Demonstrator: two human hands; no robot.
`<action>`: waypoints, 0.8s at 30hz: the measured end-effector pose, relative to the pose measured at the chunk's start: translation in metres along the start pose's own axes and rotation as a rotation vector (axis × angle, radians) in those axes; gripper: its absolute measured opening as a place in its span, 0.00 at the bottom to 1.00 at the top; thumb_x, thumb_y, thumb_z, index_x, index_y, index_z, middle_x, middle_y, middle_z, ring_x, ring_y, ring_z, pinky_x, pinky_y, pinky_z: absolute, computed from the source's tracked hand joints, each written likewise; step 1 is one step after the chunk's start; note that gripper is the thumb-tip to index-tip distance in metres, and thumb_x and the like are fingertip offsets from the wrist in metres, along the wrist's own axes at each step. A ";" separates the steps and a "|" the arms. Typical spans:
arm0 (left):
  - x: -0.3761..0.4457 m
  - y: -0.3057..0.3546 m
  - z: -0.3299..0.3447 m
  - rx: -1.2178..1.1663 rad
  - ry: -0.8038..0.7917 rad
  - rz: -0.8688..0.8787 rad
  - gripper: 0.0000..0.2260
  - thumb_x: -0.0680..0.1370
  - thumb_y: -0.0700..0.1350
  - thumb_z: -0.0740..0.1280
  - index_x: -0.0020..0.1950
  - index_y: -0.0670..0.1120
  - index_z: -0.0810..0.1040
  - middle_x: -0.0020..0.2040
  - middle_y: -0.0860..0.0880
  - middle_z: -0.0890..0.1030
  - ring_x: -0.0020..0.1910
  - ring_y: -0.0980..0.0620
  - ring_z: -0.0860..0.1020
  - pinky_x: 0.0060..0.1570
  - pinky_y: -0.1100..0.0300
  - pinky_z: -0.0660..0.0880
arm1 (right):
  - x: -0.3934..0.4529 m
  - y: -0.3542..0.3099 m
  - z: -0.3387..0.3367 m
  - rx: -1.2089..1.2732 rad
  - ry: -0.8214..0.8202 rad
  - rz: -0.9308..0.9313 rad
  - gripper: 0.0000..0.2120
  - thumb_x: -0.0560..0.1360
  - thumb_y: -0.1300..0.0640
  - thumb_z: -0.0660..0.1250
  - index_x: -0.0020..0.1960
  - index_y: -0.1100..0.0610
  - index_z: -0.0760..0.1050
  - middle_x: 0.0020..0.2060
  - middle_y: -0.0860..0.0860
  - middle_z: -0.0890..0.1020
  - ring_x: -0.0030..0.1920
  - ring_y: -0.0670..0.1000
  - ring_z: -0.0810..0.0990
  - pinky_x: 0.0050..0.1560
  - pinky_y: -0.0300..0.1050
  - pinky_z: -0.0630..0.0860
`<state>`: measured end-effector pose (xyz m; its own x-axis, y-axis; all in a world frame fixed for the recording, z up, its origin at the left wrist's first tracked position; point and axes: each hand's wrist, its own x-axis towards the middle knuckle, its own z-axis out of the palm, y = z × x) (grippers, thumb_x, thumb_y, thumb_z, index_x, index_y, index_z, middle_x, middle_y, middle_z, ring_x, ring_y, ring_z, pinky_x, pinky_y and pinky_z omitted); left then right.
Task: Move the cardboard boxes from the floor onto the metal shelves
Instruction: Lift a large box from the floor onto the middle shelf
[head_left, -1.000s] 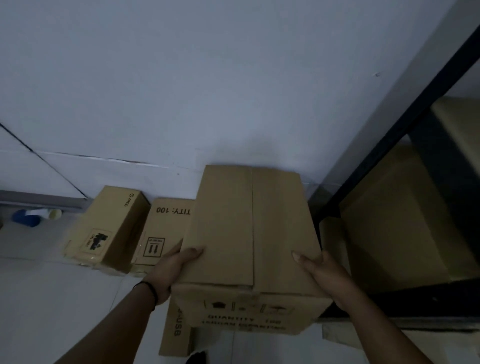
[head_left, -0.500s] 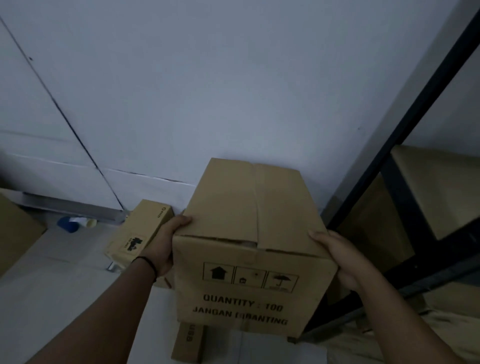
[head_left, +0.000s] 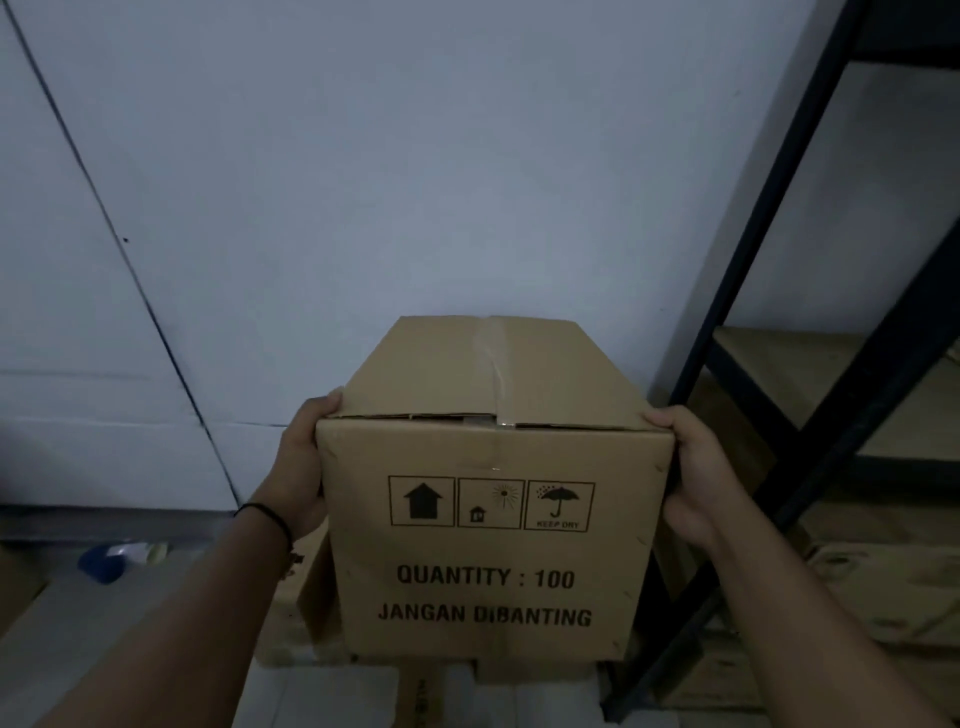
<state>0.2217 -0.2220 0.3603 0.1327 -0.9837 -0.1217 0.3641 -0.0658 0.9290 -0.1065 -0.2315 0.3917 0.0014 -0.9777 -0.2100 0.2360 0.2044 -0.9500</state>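
- Cardboard box (head_left: 493, 525): held off the floor at centre view, upright, printed face toward me reading "QUANTITY : 100" and "JANGAN DIBANTING", with a keep-dry mark. Top flaps meet along a centre seam, slightly gapped at the near edge.
- Handling, as I judge it: stiff-walled, rough enough not to slip, moderate weight; the warning print suggests fragile contents. Best taken low on opposite side walls, not by the flaps.
- My left hand (head_left: 301, 467), at 9 o'clock of the box: fingers wrapped over the upper left edge, gripping.
- My right hand (head_left: 691, 478), at 3 o'clock: clasping the right wall likewise.
- Metal shelves (head_left: 748, 291), at 3 o'clock beyond: dark frame, boxes already stored there.
- More boxes (head_left: 291, 613) on the floor at 6 to 7 o'clock.
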 end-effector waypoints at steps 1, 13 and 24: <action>-0.004 0.007 -0.003 -0.002 -0.017 0.005 0.20 0.79 0.56 0.56 0.56 0.45 0.80 0.45 0.42 0.84 0.40 0.45 0.81 0.43 0.52 0.76 | -0.009 -0.001 0.004 0.003 -0.005 -0.018 0.14 0.77 0.51 0.59 0.48 0.57 0.79 0.37 0.54 0.82 0.40 0.55 0.79 0.43 0.47 0.73; -0.092 0.057 -0.012 0.013 -0.207 0.121 0.20 0.79 0.56 0.56 0.49 0.45 0.82 0.40 0.44 0.84 0.36 0.47 0.82 0.35 0.57 0.79 | -0.154 -0.013 0.023 0.070 0.080 -0.186 0.16 0.77 0.50 0.58 0.55 0.56 0.79 0.40 0.55 0.83 0.42 0.54 0.80 0.44 0.48 0.74; -0.235 0.036 0.012 -0.107 -0.397 0.049 0.19 0.79 0.54 0.56 0.47 0.44 0.83 0.39 0.43 0.83 0.34 0.47 0.82 0.34 0.57 0.80 | -0.342 0.004 -0.014 0.137 0.206 -0.250 0.17 0.77 0.51 0.59 0.61 0.57 0.77 0.44 0.56 0.83 0.43 0.55 0.81 0.42 0.48 0.76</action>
<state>0.1923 0.0053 0.4263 -0.2056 -0.9749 0.0854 0.4631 -0.0200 0.8861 -0.1194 0.1048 0.4561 -0.2656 -0.9636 -0.0303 0.3327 -0.0621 -0.9410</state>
